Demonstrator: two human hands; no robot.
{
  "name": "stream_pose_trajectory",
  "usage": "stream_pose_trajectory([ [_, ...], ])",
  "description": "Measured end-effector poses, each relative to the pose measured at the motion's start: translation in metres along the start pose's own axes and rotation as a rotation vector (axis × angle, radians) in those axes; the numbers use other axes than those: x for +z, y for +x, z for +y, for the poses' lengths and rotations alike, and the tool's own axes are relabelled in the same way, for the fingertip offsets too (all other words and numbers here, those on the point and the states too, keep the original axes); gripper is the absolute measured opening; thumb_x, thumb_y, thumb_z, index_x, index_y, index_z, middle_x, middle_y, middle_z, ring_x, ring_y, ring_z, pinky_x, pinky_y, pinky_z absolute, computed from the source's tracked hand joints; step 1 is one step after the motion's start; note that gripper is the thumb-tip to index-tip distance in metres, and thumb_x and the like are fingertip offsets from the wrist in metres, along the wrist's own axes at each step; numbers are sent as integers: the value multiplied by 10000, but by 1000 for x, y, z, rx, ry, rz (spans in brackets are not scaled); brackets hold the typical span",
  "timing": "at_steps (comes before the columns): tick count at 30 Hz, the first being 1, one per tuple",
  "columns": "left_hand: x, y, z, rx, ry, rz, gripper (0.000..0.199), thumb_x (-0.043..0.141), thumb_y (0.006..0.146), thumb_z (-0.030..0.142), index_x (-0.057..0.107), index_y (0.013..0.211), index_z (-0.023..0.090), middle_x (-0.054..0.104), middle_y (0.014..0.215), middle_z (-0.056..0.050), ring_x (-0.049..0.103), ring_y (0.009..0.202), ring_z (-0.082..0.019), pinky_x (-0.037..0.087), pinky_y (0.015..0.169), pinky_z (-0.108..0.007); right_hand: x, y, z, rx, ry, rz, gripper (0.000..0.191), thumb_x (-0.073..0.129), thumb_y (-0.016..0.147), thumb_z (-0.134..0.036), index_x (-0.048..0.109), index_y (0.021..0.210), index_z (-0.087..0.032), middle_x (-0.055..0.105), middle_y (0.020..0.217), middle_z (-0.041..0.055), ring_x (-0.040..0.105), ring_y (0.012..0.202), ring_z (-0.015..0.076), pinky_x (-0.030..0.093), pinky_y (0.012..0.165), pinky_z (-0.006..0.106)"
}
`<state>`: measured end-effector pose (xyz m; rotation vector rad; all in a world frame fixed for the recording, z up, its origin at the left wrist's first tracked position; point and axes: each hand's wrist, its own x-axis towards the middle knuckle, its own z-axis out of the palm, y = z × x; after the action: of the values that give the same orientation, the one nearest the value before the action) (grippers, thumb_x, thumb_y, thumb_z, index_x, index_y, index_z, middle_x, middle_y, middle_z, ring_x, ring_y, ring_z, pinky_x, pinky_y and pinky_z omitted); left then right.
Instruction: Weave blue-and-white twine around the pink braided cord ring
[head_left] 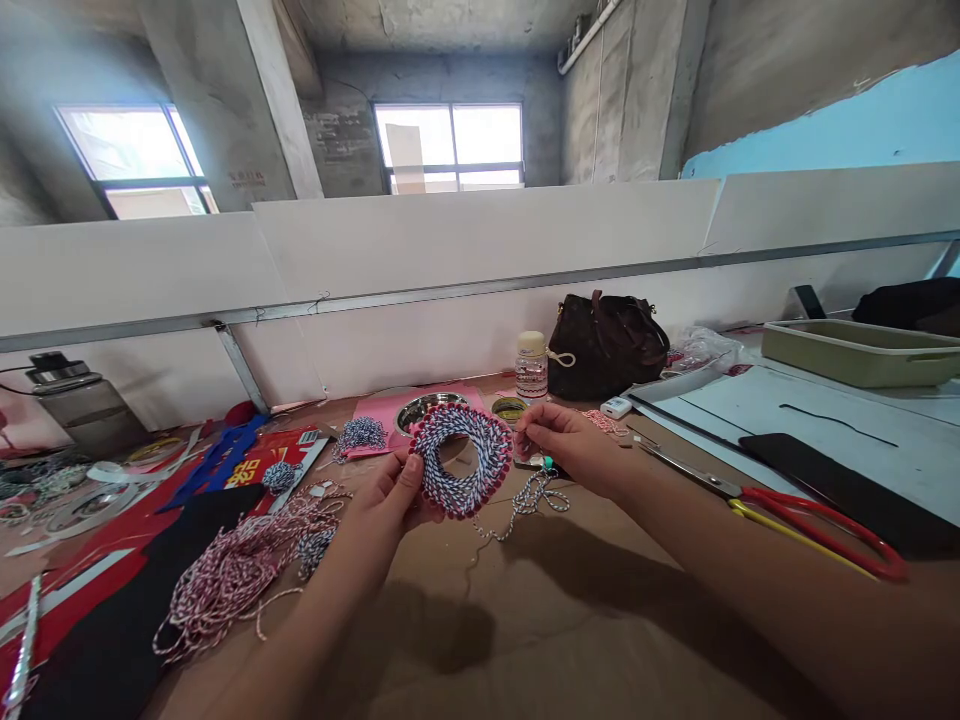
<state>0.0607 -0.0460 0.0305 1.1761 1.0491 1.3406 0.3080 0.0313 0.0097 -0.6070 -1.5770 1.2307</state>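
Between both hands, a coiled ring of blue-and-white cord (454,460) edged in red!
The left hand (386,490) clamps it, thumb pressed on the coil; the right hand (562,445) pinches its fingertips together at the rim, a loose cord (525,497) dangling below. Past the fingers, a steel bowl (421,410); right of them, red-handled scissors (720,478).

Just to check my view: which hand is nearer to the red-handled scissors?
Right. The right hand is just beside the scissors, near their blades. The left hand is farther, beyond the cord ring.
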Motion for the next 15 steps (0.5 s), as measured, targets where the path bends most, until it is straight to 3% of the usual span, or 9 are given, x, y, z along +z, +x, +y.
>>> stream_pose_trajectory([
  [9, -2, 1, -1, -18, 26, -25, 515, 771, 668, 613, 608, 912, 190, 642, 696, 33, 611, 610, -128, 526, 631, -253, 14, -7, -11, 36, -22, -2, 240, 697, 851, -445, 623, 874, -218, 663, 845, 15, 619, 778, 152, 501, 796, 333],
  [15, -1, 0, -3, -26, 29, -65, 529, 762, 686, 609, 610, 951, 178, 664, 733, 17, 616, 605, -130, 536, 636, -266, 16, -9, -11, 27, 54, -69, 191, 703, 860, -396, 637, 864, -218, 655, 865, 3, 610, 789, 134, 493, 791, 303],
])
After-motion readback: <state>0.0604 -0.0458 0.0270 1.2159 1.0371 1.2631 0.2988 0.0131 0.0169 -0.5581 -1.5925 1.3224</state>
